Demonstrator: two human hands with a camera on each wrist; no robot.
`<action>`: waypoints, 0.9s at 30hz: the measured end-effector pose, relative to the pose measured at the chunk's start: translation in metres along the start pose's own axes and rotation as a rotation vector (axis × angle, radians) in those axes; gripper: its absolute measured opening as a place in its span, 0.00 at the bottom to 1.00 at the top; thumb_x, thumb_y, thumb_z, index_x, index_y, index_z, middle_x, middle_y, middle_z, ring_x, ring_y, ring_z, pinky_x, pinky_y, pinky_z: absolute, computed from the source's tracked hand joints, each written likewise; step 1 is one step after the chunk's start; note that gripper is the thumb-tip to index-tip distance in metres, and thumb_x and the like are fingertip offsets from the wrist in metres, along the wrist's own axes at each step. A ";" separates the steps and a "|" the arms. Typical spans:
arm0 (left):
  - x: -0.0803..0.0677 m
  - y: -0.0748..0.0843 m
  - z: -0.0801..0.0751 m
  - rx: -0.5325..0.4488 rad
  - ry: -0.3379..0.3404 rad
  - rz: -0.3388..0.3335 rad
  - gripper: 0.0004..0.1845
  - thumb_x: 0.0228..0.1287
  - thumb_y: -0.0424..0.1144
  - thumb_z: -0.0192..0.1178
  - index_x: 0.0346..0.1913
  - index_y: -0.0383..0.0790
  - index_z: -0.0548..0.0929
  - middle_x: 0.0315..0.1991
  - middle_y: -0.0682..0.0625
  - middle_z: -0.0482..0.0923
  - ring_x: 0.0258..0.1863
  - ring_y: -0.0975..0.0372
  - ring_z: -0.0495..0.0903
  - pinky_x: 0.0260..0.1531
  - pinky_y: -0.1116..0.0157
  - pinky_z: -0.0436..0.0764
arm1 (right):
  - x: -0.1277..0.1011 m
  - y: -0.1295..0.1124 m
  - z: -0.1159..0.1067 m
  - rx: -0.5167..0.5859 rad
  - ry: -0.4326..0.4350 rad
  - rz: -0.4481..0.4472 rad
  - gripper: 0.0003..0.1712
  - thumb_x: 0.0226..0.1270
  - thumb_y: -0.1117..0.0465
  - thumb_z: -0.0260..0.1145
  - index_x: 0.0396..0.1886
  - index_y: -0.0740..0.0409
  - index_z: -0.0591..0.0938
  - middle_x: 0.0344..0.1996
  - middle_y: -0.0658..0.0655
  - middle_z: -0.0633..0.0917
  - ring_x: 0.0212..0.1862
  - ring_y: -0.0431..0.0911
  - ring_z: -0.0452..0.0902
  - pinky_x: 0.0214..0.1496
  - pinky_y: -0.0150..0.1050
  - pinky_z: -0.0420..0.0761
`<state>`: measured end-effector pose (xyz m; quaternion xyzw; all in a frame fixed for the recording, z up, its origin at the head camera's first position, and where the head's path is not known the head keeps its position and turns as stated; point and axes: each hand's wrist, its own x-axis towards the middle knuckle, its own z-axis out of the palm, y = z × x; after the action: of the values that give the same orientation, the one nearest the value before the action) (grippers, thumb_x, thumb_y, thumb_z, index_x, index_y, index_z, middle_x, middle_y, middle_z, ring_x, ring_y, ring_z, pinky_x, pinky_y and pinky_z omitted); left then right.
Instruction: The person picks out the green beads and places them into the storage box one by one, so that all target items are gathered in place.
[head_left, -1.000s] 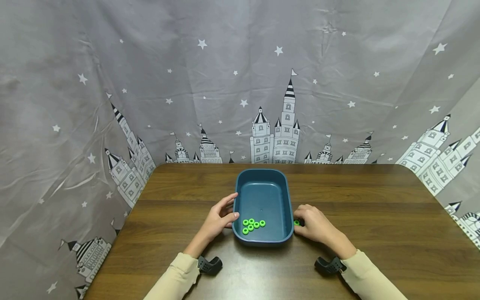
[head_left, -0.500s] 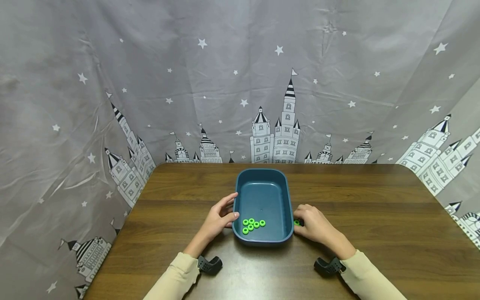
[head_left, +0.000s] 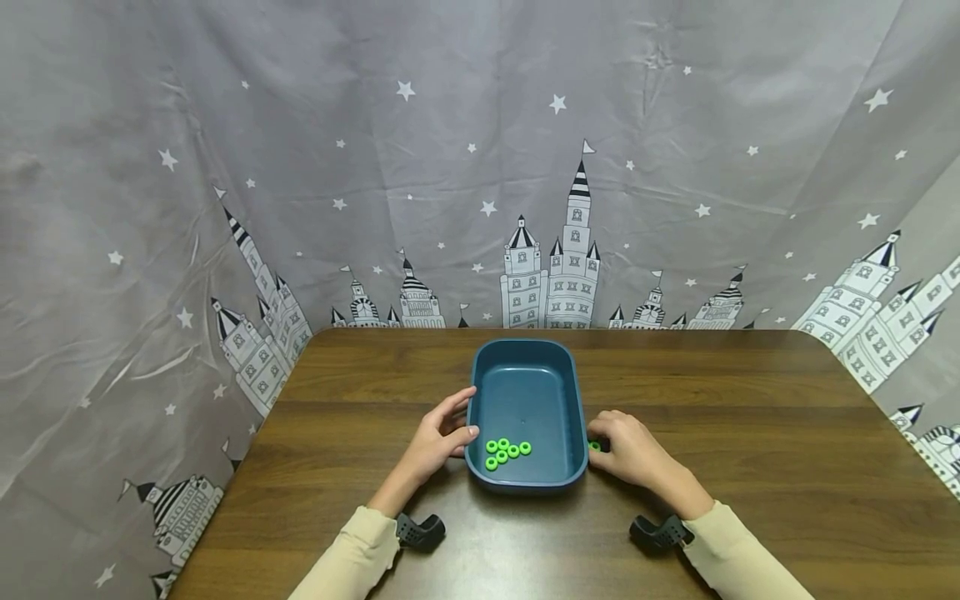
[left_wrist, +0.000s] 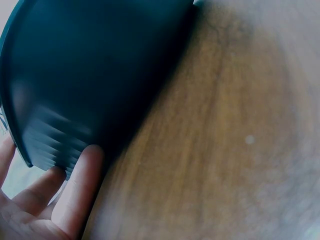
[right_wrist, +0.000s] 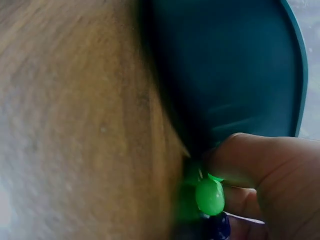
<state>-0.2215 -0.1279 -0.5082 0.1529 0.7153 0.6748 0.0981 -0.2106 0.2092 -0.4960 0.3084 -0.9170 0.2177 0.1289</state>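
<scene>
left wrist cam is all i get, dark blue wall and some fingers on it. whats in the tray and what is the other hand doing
Observer: The head view shows a cluster of green rings on the floor of the blue tray, at its near end.
Operator: and the other hand
Observer: The right hand rests on the table against the tray's right outer wall and pinches a green ring between thumb and fingers.
Operator: is that ring in the tray yet
Observer: No, it is outside the wall, low beside the table top.
Operator: my hand gripping the tray?
Observer: The left hand only lies against the left wall with straight fingers.
</scene>
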 end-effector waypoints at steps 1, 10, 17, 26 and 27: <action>0.000 0.000 0.000 0.001 -0.001 0.000 0.35 0.69 0.32 0.61 0.77 0.39 0.63 0.74 0.27 0.63 0.67 0.35 0.74 0.39 0.62 0.89 | 0.000 0.000 0.000 0.008 0.003 0.003 0.04 0.52 0.64 0.74 0.27 0.52 0.86 0.25 0.47 0.81 0.31 0.38 0.72 0.33 0.33 0.75; 0.000 0.000 0.000 0.012 0.000 -0.010 0.36 0.69 0.33 0.61 0.78 0.39 0.63 0.74 0.28 0.63 0.67 0.35 0.74 0.40 0.61 0.89 | 0.001 0.001 -0.006 0.034 -0.009 0.039 0.07 0.54 0.65 0.73 0.35 0.58 0.89 0.30 0.50 0.88 0.35 0.43 0.82 0.40 0.40 0.84; 0.000 -0.001 0.000 -0.002 -0.002 -0.009 0.35 0.69 0.32 0.61 0.78 0.40 0.63 0.74 0.27 0.63 0.67 0.35 0.74 0.39 0.62 0.89 | 0.004 0.004 -0.012 0.064 -0.001 0.077 0.07 0.56 0.67 0.74 0.36 0.60 0.89 0.29 0.51 0.88 0.31 0.38 0.80 0.33 0.33 0.81; 0.000 0.000 0.000 -0.004 -0.001 -0.007 0.35 0.69 0.33 0.61 0.78 0.39 0.63 0.73 0.27 0.63 0.67 0.35 0.74 0.38 0.61 0.89 | 0.014 0.003 -0.027 0.099 0.066 0.090 0.08 0.56 0.69 0.72 0.37 0.61 0.89 0.27 0.50 0.86 0.28 0.36 0.76 0.30 0.30 0.77; 0.000 0.000 0.000 -0.001 0.000 -0.007 0.35 0.69 0.33 0.61 0.78 0.39 0.63 0.73 0.28 0.64 0.67 0.35 0.74 0.38 0.61 0.89 | 0.015 0.003 -0.029 0.101 0.081 0.090 0.08 0.55 0.70 0.72 0.37 0.61 0.89 0.27 0.51 0.86 0.27 0.37 0.76 0.30 0.30 0.77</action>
<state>-0.2215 -0.1283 -0.5085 0.1503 0.7153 0.6750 0.1005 -0.2213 0.2170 -0.4659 0.2641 -0.9118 0.2813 0.1402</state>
